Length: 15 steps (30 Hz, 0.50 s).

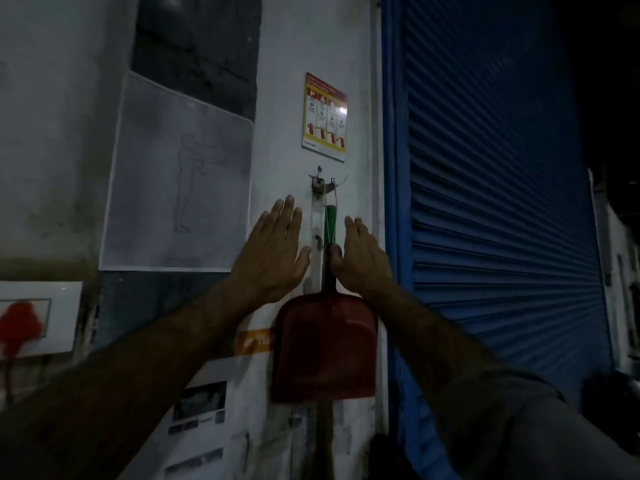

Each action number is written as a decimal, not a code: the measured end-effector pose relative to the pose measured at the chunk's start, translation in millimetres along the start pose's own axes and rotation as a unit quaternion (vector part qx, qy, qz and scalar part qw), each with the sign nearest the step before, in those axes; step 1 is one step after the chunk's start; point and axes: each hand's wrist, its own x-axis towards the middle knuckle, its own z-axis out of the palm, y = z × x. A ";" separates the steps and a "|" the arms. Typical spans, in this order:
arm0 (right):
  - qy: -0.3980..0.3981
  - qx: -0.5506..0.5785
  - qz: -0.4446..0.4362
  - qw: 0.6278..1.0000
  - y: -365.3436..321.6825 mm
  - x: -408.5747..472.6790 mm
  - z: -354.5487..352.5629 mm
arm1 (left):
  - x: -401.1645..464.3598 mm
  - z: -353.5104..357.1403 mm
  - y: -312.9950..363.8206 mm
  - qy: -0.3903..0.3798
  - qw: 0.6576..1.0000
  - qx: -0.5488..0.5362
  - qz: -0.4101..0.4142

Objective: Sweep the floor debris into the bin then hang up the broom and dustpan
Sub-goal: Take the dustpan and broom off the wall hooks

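A red dustpan (323, 355) hangs flat against the white wall, its dark handle running up to a green-tipped handle (330, 221) tied by string to a metal hook bracket (319, 184). A dark stick, probably the broom handle (325, 441), runs down below the pan. My left hand (273, 251) is spread flat with fingers apart, just left of the bracket strip. On the other side, my right hand (360, 258) has its fingers extended and its thumb resting against the dustpan handle.
A blue roller shutter (495, 202) fills the right side. A fire-extinguisher instruction sign (325, 116) is above the hook. A laminated sheet with a figure outline (180, 174) and other posters (204, 410) hang on the wall at left and below.
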 end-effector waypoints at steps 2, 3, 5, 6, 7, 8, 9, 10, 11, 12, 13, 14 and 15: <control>-0.022 0.028 0.018 0.999 4.6 15.6 6.9 | 5.6 8.4 -2.9 -0.020 1.000 -0.004 -0.010; -0.042 0.033 0.040 0.998 8.2 25.0 11.4 | 9.1 13.0 -3.9 -0.027 1.000 -0.005 -0.011; -0.090 0.039 0.086 0.992 15.3 42.0 21.9 | 14.6 23.1 -2.6 -0.037 0.999 -0.011 -0.014; -0.106 0.038 0.100 0.989 19.2 48.4 28.6 | 17.8 28.7 -0.5 -0.037 0.999 -0.016 -0.016; -0.120 0.037 0.108 0.986 24.3 54.4 35.2 | 21.6 33.7 0.7 -0.041 0.999 -0.026 -0.023; -0.133 0.034 0.110 0.984 28.5 58.6 40.6 | 26.2 37.5 1.8 -0.053 0.998 -0.031 -0.033; -0.144 0.027 0.112 0.983 33.7 62.4 47.5 | 31.2 42.9 2.9 -0.067 0.996 -0.044 -0.046; -0.149 0.023 0.112 0.982 38.3 65.3 53.9 | 36.8 48.4 4.9 -0.086 0.992 -0.063 -0.066; -0.148 0.026 0.108 0.983 42.4 68.5 61.2 | 42.9 51.7 7.5 -0.110 0.985 -0.092 -0.094; -0.144 0.032 0.100 0.984 45.3 70.9 67.5 | 49.1 53.8 10.2 -0.132 0.976 -0.121 -0.126; -0.138 0.040 0.091 0.986 48.5 73.8 72.7 | 56.3 55.7 12.0 -0.144 0.968 -0.144 -0.150; -0.133 0.052 0.084 0.986 51.6 77.8 75.8 | 62.8 56.9 13.8 -0.146 0.963 -0.156 -0.164; -0.129 0.070 0.078 0.986 53.6 82.2 75.9 | 69.0 58.5 15.0 -0.144 0.962 -0.160 -0.171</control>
